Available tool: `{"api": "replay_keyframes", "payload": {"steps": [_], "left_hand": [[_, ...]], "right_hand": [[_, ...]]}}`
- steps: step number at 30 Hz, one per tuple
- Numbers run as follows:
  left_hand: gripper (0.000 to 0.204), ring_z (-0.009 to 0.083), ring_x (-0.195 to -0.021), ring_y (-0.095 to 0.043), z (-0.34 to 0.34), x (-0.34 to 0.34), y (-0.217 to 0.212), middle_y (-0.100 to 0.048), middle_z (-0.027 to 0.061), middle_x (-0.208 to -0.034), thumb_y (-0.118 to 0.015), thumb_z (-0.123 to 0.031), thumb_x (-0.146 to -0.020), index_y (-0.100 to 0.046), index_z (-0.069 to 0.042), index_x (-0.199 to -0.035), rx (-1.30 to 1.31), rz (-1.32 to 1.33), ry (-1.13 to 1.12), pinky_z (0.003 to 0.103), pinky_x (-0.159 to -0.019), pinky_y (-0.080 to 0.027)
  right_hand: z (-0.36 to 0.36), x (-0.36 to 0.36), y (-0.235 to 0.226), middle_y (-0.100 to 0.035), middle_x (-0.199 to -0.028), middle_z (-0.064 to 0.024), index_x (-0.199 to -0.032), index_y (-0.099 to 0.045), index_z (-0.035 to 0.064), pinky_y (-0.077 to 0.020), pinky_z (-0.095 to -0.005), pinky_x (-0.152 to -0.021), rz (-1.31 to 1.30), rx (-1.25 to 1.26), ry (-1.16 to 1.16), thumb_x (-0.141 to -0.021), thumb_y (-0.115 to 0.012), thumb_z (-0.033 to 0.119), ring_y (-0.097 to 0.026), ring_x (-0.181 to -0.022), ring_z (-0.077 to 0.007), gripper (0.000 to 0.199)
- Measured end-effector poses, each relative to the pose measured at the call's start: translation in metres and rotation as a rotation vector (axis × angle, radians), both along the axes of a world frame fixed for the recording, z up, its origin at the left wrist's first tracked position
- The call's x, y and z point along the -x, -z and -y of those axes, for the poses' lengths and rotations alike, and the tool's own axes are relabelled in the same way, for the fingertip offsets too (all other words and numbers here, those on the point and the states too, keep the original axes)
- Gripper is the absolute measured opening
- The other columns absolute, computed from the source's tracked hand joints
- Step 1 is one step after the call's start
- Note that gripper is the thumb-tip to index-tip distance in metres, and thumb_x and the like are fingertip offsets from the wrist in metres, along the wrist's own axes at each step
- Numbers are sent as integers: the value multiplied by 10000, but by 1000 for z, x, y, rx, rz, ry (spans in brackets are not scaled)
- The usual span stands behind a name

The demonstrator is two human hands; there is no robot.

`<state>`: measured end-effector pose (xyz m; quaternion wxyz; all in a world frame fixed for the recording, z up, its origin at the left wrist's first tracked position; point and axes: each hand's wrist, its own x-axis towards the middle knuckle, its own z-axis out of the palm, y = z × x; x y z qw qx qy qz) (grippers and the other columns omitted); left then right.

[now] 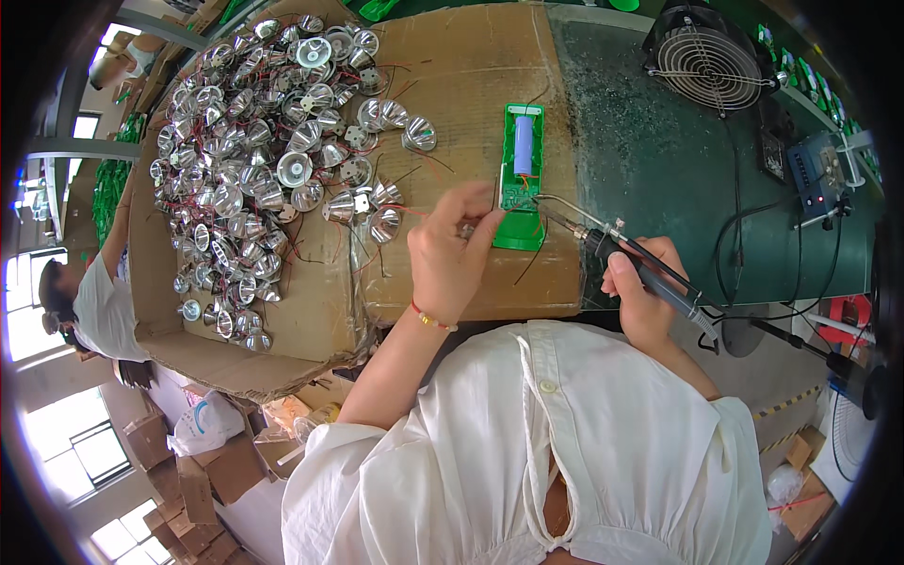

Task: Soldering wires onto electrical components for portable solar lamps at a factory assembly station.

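- While the soldering iron (650, 280) reaches its circuit board (517, 197), the green housing (520, 234) lies open on the cardboard (461, 71), long axis running away from the person, broader end nearest.
- The purple cell (523, 146) is seated at the far end; wiring looks under way, its joints probably unfinished.
- The right hand (645, 294) has its fingers closed around the iron; the left hand's (446, 250) are narrowed beside the board, any grip impossible to tell.
- Leftward, loose reflectors (247, 141) crowd together; rightward, the tabletop (612, 122) bears a fan (711, 66).
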<state>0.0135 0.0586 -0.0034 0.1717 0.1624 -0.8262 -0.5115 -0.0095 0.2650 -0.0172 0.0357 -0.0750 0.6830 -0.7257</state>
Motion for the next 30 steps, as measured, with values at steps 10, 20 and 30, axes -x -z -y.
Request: {"api": "replay_keyframes", "payload": {"steps": [10,20,30], "left_hand": [[110,172,-600,-610,7,2,11,-631,102,-724,-668,-98,-758,-628,5,-766,2,90,43,272,-554,-465],[112,240,-607,-585,4,1,15,-595,109,-684,-661,-84,-732,-590,-7,-693,122,-20,42,317,-555,-451],[114,125,-630,-614,7,2,15,-639,89,-719,-667,-73,-755,-611,26,-756,211,6,79,237,-585,-472]], "right_hand": [[8,3,-3,-590,-656,-71,-822,-508,-15,-462,-216,-480,4,-17,-8,-792,-666,100,-555,-543,-81,199],[16,6,2,-584,-632,-60,-815,-505,-12,-440,-207,-475,1,-10,-25,-791,-660,72,-543,-534,-72,177],[14,7,-1,-581,-644,-67,-819,-503,-8,-448,-209,-468,33,15,5,-804,-653,107,-537,-524,-78,190]]}}
